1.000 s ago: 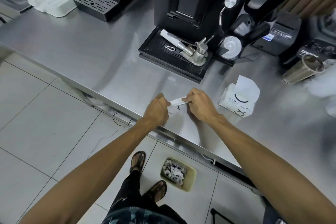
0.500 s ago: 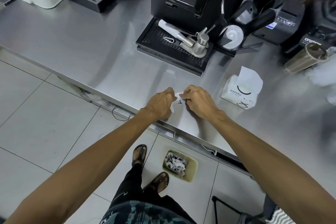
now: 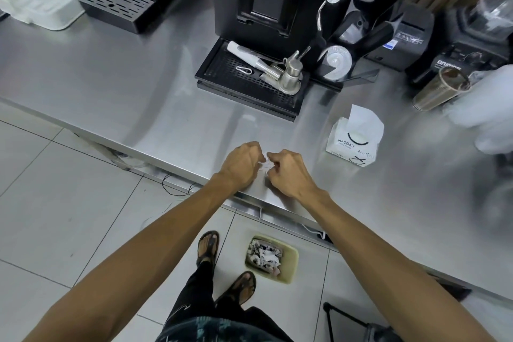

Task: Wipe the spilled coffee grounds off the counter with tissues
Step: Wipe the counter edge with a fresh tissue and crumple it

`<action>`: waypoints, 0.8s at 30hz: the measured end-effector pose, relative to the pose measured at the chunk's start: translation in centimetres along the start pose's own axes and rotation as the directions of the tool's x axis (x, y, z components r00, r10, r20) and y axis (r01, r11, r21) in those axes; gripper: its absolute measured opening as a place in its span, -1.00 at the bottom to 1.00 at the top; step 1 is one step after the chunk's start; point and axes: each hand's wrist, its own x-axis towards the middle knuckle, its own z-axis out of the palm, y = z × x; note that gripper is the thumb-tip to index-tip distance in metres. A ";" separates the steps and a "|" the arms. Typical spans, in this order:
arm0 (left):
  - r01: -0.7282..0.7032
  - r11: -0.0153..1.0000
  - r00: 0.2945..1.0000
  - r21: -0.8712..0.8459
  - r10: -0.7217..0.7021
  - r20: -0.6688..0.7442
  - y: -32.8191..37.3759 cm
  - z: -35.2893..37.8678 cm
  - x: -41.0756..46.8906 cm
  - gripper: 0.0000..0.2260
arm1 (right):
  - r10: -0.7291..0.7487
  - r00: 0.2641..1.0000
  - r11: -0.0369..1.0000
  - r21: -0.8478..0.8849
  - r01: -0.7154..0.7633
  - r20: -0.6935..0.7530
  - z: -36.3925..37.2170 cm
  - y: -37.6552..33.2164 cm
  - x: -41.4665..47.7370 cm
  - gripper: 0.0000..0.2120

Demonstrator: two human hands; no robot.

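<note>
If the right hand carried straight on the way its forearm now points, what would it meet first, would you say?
Most likely the crumpled tissue pinched between both hands, then the left hand just beyond the right hand. Depth is unclear from one view.

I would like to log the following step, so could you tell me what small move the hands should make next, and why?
Probably carry the tissue back over the counter edge and drop it in the bin below. Both the left hand and right hand pinch it bunched small at the edge, and the bin already holds crumpled tissues.
</note>
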 end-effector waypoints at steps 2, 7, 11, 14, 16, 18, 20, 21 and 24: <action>-0.010 1.000 1.000 -0.012 0.010 -0.010 -0.2 0.0 0.3 -0.86 | 0.027 1.000 1.000 0.014 -0.027 0.001 -0.1 -0.1 0.1 -0.87; -0.072 0.997 0.997 0.003 0.072 -0.020 -0.2 -0.2 0.7 -0.88 | 0.121 0.990 0.988 0.105 -0.112 -0.078 -0.2 -0.2 0.4 -0.68; -0.144 0.990 0.990 0.014 0.144 -0.004 -0.3 -0.5 1.2 -0.90 | 0.160 0.980 0.982 0.119 -0.146 -0.120 0.2 -0.4 0.7 -0.73; -0.144 0.989 0.989 -0.039 0.144 0.020 -0.6 -0.5 1.5 -0.88 | 0.173 0.978 0.982 0.097 -0.162 -0.116 0.1 -0.5 0.9 -0.79; -0.112 0.993 0.992 -0.045 0.114 0.046 -0.5 -0.7 1.8 -0.87 | 0.179 0.978 0.981 0.093 -0.170 -0.103 0.0 -0.6 1.1 -0.82; -0.083 0.995 0.994 -0.061 0.087 0.068 -0.4 -0.9 2.1 -0.87 | 0.180 0.978 0.980 0.104 -0.169 -0.102 0.0 -0.6 1.4 -0.81; -0.065 0.994 0.995 -0.085 0.071 0.075 -0.3 -1.2 2.2 -0.87 | 0.169 0.979 0.983 0.091 -0.159 -0.111 0.0 -0.6 1.7 -0.77; -0.053 0.993 0.996 -0.106 0.060 0.064 -0.4 -1.3 2.2 -0.86 | 0.162 0.980 0.984 0.089 -0.152 -0.116 0.0 -0.6 1.9 -0.74; -0.033 0.987 0.999 -0.157 0.038 0.028 -0.6 -1.3 2.4 -0.84 | 0.178 0.976 0.981 0.101 -0.166 -0.123 0.2 -0.7 2.0 -0.68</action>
